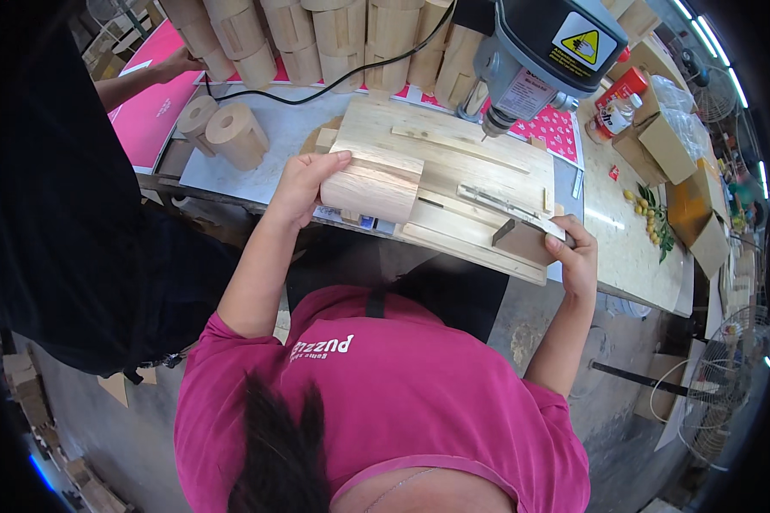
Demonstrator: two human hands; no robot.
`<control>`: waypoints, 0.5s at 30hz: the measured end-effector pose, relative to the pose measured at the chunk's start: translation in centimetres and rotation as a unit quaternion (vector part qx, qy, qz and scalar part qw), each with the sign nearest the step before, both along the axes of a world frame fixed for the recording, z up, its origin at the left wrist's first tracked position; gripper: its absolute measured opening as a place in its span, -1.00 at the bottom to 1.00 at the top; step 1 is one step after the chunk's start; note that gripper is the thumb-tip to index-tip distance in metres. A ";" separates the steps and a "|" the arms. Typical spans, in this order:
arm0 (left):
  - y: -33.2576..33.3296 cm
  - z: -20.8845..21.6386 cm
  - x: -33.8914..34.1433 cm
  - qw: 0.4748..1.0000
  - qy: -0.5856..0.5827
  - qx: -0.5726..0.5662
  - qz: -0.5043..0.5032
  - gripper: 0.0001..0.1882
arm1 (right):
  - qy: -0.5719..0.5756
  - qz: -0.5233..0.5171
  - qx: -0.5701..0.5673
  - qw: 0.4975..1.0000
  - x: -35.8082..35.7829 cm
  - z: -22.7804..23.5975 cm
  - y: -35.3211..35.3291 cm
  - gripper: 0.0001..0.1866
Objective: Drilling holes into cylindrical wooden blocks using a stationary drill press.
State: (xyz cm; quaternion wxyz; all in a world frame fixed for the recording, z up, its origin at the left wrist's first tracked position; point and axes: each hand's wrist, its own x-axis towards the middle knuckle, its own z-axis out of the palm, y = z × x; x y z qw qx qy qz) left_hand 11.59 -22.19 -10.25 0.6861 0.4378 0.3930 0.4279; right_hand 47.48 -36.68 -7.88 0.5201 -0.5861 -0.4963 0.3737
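Observation:
My left hand (302, 185) is closed on the left end of a pale wooden cylinder (375, 190), thumb on top. The cylinder lies on its side along the front left of a wooden jig board (372, 120) with raised strips. My right hand (576, 255) grips the right end of a flat bar (509, 208) with a metal edge, thumb in front. A brownish-grey plate (526, 243) hangs below that bar, beside my thumb. Behind the board stands a drill press (535, 64), its thin bit above the board's far part.
Several wooden cylinders (340, 47) are stacked at the back; two shorter ones (237, 137) stand at left. A black cable (316, 98) crosses behind. A person's hand (180, 64) rests at far left. A bottle (614, 118), cardboard boxes (659, 150) and yellow fruit (646, 214) sit at right.

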 end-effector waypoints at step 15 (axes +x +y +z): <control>-0.9 1.6 2.3 0.999 0.031 -0.024 -0.005 -0.61 | -0.042 0.020 0.068 0.997 -1.9 0.2 1.0 -0.78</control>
